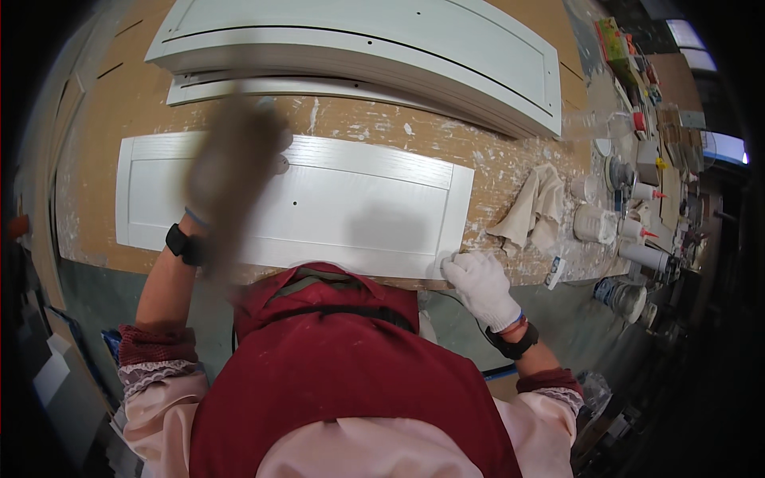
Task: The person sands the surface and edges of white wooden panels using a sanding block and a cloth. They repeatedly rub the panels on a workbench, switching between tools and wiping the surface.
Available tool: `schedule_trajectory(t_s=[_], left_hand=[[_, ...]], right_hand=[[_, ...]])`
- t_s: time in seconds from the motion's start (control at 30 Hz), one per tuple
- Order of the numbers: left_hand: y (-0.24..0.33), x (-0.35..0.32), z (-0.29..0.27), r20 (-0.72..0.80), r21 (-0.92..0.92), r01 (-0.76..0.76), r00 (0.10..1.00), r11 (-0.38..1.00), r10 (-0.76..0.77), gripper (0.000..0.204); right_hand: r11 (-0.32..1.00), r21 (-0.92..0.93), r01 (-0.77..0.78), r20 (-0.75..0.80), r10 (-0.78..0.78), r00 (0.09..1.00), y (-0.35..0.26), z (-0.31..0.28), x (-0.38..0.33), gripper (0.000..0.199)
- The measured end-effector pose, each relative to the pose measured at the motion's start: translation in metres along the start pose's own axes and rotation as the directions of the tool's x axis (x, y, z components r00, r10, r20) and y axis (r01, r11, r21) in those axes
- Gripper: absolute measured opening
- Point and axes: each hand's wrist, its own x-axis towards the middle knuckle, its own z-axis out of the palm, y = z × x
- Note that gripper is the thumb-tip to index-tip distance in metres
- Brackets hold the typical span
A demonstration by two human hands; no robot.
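White panel point(323, 195) lies flat on bench point(446, 147), center-left of frame. Left hand point(219, 171) is over panel's left part, smeared by a brown blur; can't tell if its fingers are spread or pinching, or whether it touches. Right hand point(480, 288), white glove, at panel's lower right corner: fingers bunched together, touching the corner; can't tell if they pinch it. More white panels point(358, 28) stacked at top of frame. Cloth point(535, 205) right of panel, tub point(594, 224) beyond it.
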Motion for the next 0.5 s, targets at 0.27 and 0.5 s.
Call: schedule_trajectory(t_s=[0.27,0.5], left_hand=[[0.0010,-0.0004,-0.0033,0.055,-0.010,0.031,0.998,0.999,-0.031,0.036],[0.0011,-0.0002,-0.0033,0.078,-0.041,0.084,0.994,0.996,-0.081,0.037]], right_hand=[[1.000,0.003,-0.014,-0.043,0.014,0.999,-0.0006,0.0009,-0.0012,0.023],[0.999,0.031,-0.013,-0.031,0.014,0.999,0.0017,0.0029,-0.0002,0.022]])
